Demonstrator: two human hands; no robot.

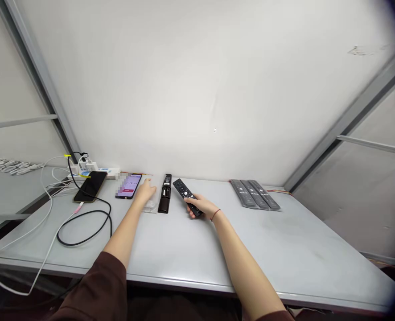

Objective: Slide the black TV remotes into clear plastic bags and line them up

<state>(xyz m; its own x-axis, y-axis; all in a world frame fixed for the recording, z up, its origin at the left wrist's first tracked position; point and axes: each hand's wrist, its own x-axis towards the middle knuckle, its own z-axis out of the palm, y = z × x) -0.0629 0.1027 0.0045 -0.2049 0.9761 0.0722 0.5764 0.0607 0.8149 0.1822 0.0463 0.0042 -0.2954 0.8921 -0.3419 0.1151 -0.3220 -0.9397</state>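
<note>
My right hand (200, 206) is closed around the lower end of a black remote control (183, 189), its button side up and its far end angled to the left. My left hand (145, 191) rests by a clear plastic bag (150, 207), with finger and thumb apart; its other fingers are partly hidden. Between my hands lies a second, dark brown remote (164, 200), back side up, with what looks like an uncovered battery compartment. Just left of my left hand is a phone (129, 186) with a lit screen.
Several wrapped remotes (254, 195) lie side by side at the right. On the left, a dark-screened phone (90, 187) lies among a black cable (84, 244) and white cables, near a power strip (112, 172). A wall (197, 89) stands behind the table (184, 258).
</note>
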